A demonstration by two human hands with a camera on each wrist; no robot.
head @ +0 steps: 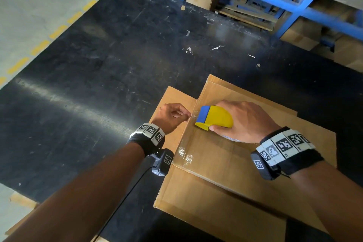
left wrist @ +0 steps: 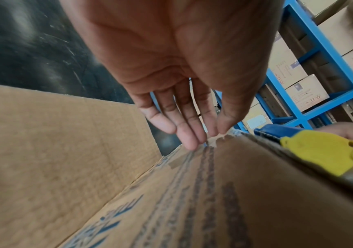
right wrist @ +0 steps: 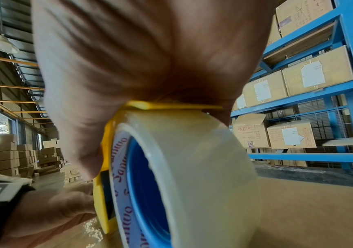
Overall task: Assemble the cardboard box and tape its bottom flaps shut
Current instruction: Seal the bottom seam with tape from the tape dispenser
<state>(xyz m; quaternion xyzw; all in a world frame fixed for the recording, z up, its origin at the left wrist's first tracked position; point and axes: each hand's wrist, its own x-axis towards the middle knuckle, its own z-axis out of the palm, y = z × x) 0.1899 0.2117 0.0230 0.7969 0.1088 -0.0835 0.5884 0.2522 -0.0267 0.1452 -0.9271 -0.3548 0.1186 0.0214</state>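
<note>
Yellow tape dispenser (head: pixel 215 117) gripped by right hand (head: pixel 245 120) on cardboard box (head: pixel 225 163); left hand (head: pixel 170 116) pinches tape end.

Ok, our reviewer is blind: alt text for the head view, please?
A right hand presses a yellow-and-blue tape dispenser on a cardboard box, while the left hand pinches the clear tape at the box's edge. The box sits on a black table.

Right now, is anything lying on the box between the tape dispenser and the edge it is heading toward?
Nothing visible. The yellow and blue tape dispenser in the right hand sits on the brown cardboard box right at its left edge, where the left hand pinches the clear tape end; only bare cardboard between.
</note>
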